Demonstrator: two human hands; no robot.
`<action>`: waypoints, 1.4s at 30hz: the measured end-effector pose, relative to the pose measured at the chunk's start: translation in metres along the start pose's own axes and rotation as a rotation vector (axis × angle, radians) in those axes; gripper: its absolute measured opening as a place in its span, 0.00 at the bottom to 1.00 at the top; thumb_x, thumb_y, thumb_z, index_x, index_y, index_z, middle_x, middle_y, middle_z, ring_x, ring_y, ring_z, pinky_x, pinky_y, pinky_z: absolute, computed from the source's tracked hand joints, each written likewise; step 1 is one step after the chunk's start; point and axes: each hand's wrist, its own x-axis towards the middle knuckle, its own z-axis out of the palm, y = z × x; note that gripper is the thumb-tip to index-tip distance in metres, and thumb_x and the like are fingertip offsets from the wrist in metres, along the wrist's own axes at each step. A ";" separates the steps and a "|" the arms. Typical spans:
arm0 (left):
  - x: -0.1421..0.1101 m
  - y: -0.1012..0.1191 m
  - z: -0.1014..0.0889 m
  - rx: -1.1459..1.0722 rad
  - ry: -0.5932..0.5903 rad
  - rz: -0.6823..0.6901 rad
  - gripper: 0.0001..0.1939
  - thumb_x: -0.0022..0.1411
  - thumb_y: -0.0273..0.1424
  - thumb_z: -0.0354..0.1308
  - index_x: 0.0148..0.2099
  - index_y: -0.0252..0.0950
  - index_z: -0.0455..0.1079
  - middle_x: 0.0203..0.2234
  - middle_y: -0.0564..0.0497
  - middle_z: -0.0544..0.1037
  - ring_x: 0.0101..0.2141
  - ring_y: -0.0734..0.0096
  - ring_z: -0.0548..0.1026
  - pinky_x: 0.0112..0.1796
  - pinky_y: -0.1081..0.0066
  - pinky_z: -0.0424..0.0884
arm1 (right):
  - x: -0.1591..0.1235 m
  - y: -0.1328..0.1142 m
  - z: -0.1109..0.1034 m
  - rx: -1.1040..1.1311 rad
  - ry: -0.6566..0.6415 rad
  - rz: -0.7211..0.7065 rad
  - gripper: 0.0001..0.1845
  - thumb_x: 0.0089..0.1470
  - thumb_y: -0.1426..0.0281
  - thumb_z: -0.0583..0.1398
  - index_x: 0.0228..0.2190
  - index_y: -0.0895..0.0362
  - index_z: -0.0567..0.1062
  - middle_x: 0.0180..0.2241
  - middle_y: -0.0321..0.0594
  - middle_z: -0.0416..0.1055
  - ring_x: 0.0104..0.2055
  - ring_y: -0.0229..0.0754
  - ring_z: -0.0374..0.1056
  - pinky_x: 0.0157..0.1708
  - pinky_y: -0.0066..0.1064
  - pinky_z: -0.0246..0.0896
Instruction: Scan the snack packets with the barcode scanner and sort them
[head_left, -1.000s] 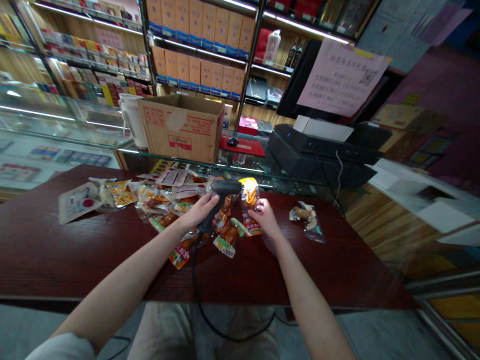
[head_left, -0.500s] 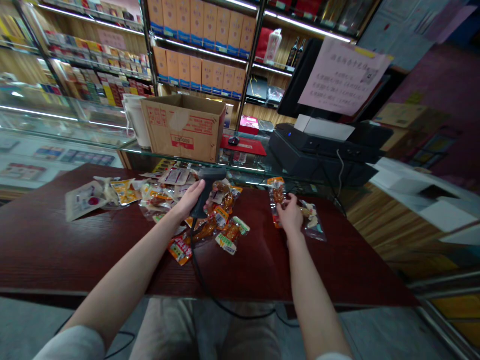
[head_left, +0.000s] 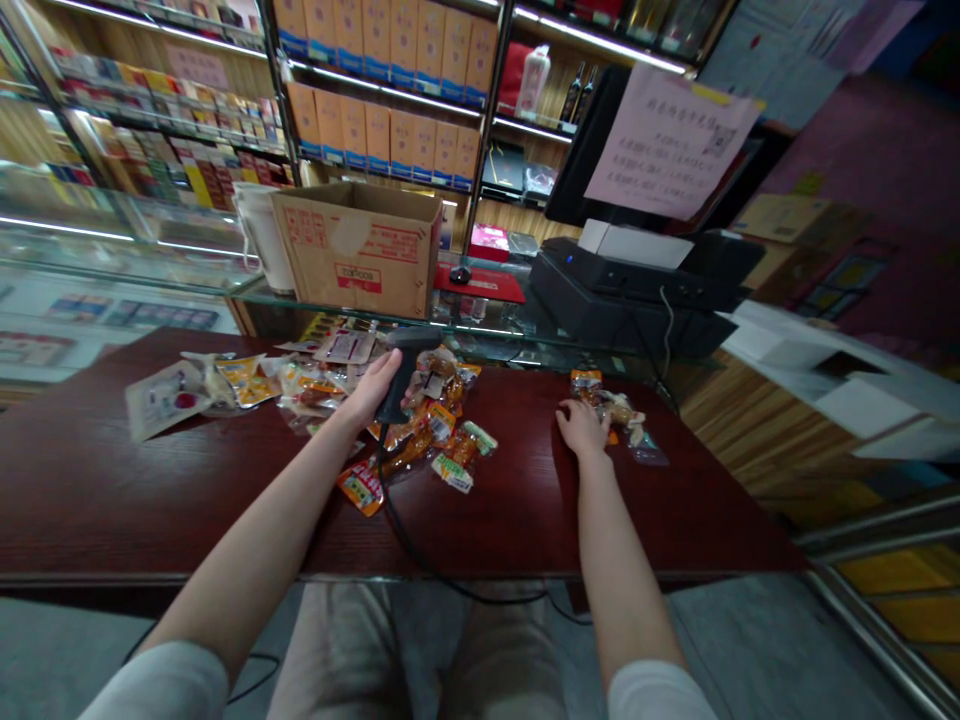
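Black handheld scanner (head_left: 397, 388), grip roughly upright in the left hand (head_left: 373, 388), head pointing right, over a loose heap of glossy sealed food packets (head_left: 420, 438), orange, white and green, overlapping left of centre toward the surface's (head_left: 510, 510) far edge. Its black cord (head_left: 394, 517) runs down across the near edge. Orange-topped packet (head_left: 587, 380) lies near the far right corner, beside a clear packet (head_left: 621, 411), partly hidden by the right hand (head_left: 582, 428).

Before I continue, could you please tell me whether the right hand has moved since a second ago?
Yes: the right hand has moved rightward, farther from the cardboard box.
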 end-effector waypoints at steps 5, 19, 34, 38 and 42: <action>0.001 0.000 -0.002 -0.005 -0.021 -0.012 0.32 0.55 0.59 0.57 0.44 0.34 0.65 0.15 0.56 0.70 0.13 0.75 0.67 0.16 0.76 0.61 | 0.004 -0.003 -0.005 0.238 0.140 0.018 0.15 0.57 0.69 0.54 0.44 0.58 0.75 0.51 0.49 0.73 0.57 0.51 0.64 0.61 0.56 0.45; 0.000 -0.002 0.000 0.025 0.020 -0.041 0.34 0.55 0.59 0.59 0.48 0.33 0.63 0.17 0.57 0.72 0.14 0.75 0.68 0.17 0.75 0.62 | -0.029 -0.079 0.007 0.449 -0.403 -0.501 0.07 0.46 0.63 0.69 0.27 0.53 0.80 0.40 0.40 0.75 0.46 0.47 0.68 0.51 0.44 0.54; -0.007 -0.006 0.018 0.008 -0.247 -0.082 0.39 0.57 0.57 0.58 0.57 0.29 0.62 0.17 0.56 0.70 0.15 0.75 0.66 0.16 0.76 0.62 | 0.007 -0.055 0.013 1.761 -0.286 0.317 0.14 0.49 0.63 0.66 0.32 0.53 0.66 0.29 0.34 0.76 0.29 0.42 0.75 0.34 0.43 0.76; -0.010 -0.009 0.025 0.024 -0.285 -0.105 0.40 0.57 0.58 0.57 0.57 0.28 0.63 0.16 0.56 0.70 0.15 0.75 0.67 0.16 0.75 0.61 | 0.005 -0.057 0.013 1.875 -0.287 0.247 0.14 0.43 0.74 0.69 0.33 0.54 0.72 0.32 0.35 0.79 0.33 0.39 0.75 0.39 0.34 0.74; -0.012 -0.006 0.028 -0.006 -0.282 -0.101 0.39 0.57 0.57 0.58 0.57 0.29 0.63 0.17 0.56 0.70 0.16 0.75 0.67 0.17 0.75 0.61 | 0.003 -0.062 0.015 1.906 -0.269 0.265 0.15 0.44 0.75 0.68 0.35 0.53 0.74 0.31 0.32 0.79 0.31 0.38 0.74 0.35 0.33 0.73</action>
